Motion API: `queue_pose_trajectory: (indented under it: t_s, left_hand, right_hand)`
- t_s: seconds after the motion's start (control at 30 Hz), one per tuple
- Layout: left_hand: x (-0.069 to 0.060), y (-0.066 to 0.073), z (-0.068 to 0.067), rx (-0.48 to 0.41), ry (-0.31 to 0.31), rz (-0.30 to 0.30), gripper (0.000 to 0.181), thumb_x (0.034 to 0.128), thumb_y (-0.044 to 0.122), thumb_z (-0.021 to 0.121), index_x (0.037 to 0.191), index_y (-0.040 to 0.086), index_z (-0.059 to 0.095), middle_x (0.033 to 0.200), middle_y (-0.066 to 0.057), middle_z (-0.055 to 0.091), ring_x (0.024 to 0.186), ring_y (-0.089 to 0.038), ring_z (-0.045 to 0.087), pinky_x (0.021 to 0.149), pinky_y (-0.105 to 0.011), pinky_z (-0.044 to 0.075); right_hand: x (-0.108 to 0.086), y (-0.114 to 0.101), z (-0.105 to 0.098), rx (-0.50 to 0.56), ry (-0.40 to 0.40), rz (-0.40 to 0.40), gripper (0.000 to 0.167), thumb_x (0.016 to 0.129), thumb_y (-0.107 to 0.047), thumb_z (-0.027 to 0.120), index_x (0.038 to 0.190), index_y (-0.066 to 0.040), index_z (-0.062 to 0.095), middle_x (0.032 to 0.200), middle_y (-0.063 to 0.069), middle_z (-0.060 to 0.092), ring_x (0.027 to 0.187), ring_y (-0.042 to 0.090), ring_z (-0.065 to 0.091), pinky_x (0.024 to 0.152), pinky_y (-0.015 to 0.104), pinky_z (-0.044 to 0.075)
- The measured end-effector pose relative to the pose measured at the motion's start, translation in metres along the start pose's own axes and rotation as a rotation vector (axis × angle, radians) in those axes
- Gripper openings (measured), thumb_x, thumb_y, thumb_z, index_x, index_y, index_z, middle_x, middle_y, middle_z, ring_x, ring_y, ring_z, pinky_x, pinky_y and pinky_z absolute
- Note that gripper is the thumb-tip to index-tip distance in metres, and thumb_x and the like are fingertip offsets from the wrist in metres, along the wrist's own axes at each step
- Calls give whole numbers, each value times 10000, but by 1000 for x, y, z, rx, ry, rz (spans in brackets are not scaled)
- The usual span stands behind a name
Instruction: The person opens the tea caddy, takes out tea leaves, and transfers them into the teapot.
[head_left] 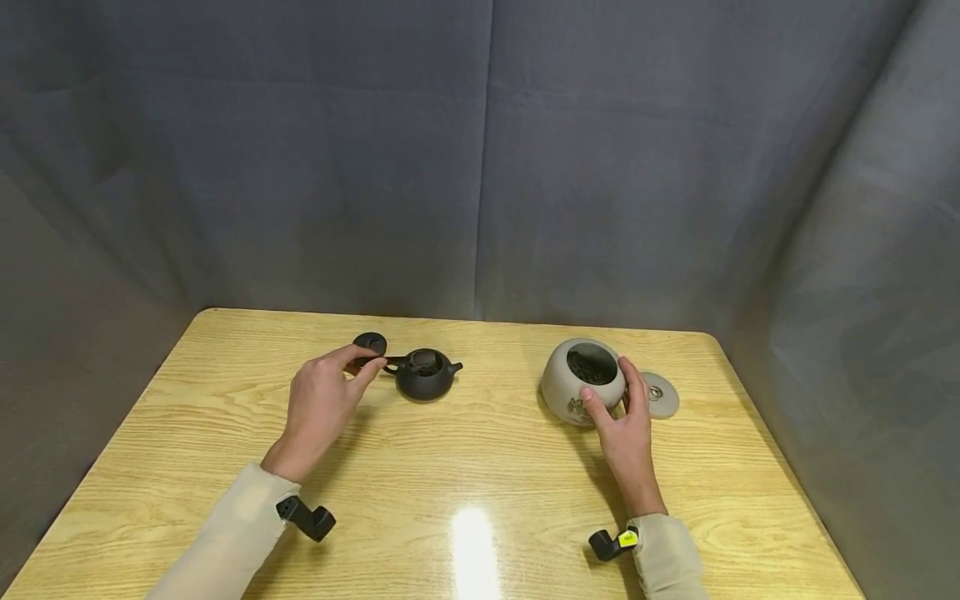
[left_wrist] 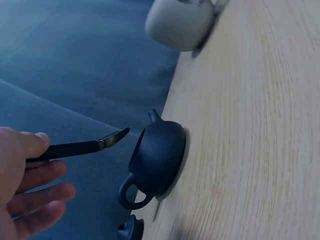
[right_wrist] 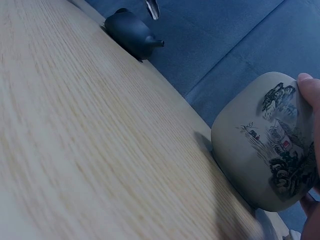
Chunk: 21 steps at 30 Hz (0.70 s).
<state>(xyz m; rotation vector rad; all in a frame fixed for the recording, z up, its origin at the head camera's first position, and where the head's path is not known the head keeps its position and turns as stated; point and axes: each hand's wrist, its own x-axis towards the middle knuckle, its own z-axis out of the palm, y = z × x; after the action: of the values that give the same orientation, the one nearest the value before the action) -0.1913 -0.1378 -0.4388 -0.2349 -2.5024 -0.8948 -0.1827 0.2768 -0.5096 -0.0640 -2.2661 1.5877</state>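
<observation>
Pinching the scoop (left_wrist: 78, 149) above the teapot (left_wrist: 161, 157), the left hand (head_left: 324, 398) should tip it slowly; the right hand (head_left: 626, 427) grips the jar (head_left: 561, 390).

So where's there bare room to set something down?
The table is bare between the dark teapot and grey jar and, nearer, between the sleeves. Crowded: around the teapot, with the left hand, black-handled tool and dark lid; around the jar, with the right hand and pale lid.
</observation>
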Motion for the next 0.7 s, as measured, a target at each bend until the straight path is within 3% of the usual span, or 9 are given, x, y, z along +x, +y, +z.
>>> queue_pose_trajectory:
  t_s: [0.3, 0.57, 0.7]
  left_hand:
    - [-11, -8, -21, -95, -10, -153, 231, 1018, 274, 752, 1155, 100, 817, 941, -124, 835, 890, -317, 790, 626, -249, 479]
    - [-17, -23, -44, -74, 38, -172, 202, 1019, 219, 751, 1165, 93, 810, 881, -110, 829, 849, -298, 766, 596, -209, 453]
    - [-18, -30, -54, -46, 62, -190, 205, 1020, 216, 749, 1184, 107, 803, 844, -101, 825, 772, -193, 729, 588, -189, 446]
  right_hand:
    - [0, 2, 1, -12, 11, -9, 767, 1009, -279, 759, 1661, -216, 360, 1706, 47, 313, 1603, 230, 318, 1343, 511, 232]
    - [0, 2, 0, -16, 16, -2, 767, 1004, -281, 765, 1658, -226, 369, 1700, 34, 321, 1604, 220, 320, 1342, 511, 233]
    - [0, 1, 0, -17, 14, -1, 770, 1005, -284, 763, 1660, -228, 364, 1707, 34, 313, 1609, 225, 311, 1342, 517, 231]
